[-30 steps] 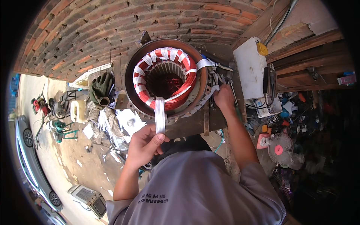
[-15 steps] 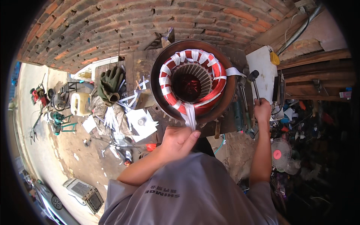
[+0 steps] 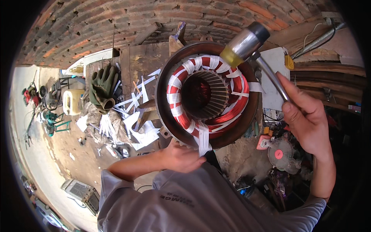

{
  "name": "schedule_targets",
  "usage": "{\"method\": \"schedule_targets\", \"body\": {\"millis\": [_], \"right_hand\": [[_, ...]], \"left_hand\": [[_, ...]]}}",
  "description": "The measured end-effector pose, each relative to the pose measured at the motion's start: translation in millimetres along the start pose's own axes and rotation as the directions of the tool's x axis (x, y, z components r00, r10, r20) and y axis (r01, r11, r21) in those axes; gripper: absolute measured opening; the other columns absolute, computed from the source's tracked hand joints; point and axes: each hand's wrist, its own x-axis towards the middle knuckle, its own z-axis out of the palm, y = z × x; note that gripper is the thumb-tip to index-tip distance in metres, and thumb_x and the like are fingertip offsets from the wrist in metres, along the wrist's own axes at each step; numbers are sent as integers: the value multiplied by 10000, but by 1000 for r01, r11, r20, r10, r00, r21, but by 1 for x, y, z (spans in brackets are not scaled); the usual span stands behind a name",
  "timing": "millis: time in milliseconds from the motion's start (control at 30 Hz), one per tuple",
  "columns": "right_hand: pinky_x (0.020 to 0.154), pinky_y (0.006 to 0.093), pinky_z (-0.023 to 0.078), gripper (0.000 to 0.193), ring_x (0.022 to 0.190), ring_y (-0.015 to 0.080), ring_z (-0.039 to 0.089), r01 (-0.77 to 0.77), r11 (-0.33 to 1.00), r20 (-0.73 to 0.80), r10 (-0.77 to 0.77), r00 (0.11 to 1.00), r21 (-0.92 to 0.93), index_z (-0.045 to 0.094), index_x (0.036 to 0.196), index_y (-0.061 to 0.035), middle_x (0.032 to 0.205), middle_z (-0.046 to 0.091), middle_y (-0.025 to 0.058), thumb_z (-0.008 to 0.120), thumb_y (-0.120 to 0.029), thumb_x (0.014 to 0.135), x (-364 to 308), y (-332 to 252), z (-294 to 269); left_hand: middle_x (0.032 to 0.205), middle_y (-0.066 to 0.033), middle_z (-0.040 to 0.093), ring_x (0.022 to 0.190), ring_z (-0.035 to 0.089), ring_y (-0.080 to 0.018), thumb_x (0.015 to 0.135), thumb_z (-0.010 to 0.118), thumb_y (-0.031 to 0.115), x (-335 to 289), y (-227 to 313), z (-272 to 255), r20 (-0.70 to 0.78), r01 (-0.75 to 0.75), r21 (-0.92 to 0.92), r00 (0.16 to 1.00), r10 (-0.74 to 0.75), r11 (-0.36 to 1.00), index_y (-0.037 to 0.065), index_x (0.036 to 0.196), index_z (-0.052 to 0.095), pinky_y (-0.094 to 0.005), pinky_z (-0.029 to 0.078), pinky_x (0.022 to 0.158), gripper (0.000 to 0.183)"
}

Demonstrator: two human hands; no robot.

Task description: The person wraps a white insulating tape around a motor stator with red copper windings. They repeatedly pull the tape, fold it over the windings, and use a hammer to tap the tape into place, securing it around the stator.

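A large motor stator (image 3: 208, 96) stands on a wooden bench, its red copper winding wrapped in bands of white tape. My left hand (image 3: 183, 157) rests at the stator's near rim and pinches the loose end of the white tape (image 3: 203, 141) hanging there. My right hand (image 3: 307, 121) is raised at the right, closed on the metal handle of a hammer (image 3: 247, 42). The hammer's steel head with a yellow face hovers above the stator's upper right rim.
Dark work gloves (image 3: 103, 87) and white paper scraps (image 3: 137, 116) lie on the bench left of the stator. A brick wall (image 3: 116, 23) runs behind. A white box (image 3: 274, 83) sits to the right, with a small fan (image 3: 280, 154) and clutter below. Machines stand on the ground far left.
My right hand left the bench's right side and came up holding the hammer over the stator. My left hand stayed on the tape at the near rim. The view shifted closer.
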Motion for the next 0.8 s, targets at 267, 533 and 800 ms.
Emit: {"method": "schedule_targets", "body": {"millis": [267,533,800], "right_hand": [[763,241,499,533,757,112,664,-111,908,389,281,877,-405,502,1525,-116,884,717,162,593,-24,1007,12,-15,9],[579,397,495,574,486,334,585,-4,908,486,229,843,-420,471,1545,-153,626,576,239,591,-65,990,17,-4,14],[628,341,534,618,586,263,695,80,829,551,294,781,-554,460,1556,-155,679,637,192,558,18,971,34,-12,10]], "left_hand": [[618,-2,545,565,588,-183,802,742,86,-1,-5,1,12,-77,-14,997,77,997,126,616,577,-365,529,660,252],[870,-59,737,835,714,-217,778,743,128,0,-1,-3,66,-58,63,996,54,996,71,805,737,-438,519,921,63],[924,-92,750,911,728,-255,774,741,151,-14,-4,-2,115,-81,52,991,74,995,44,877,761,-523,485,1018,149]]}}
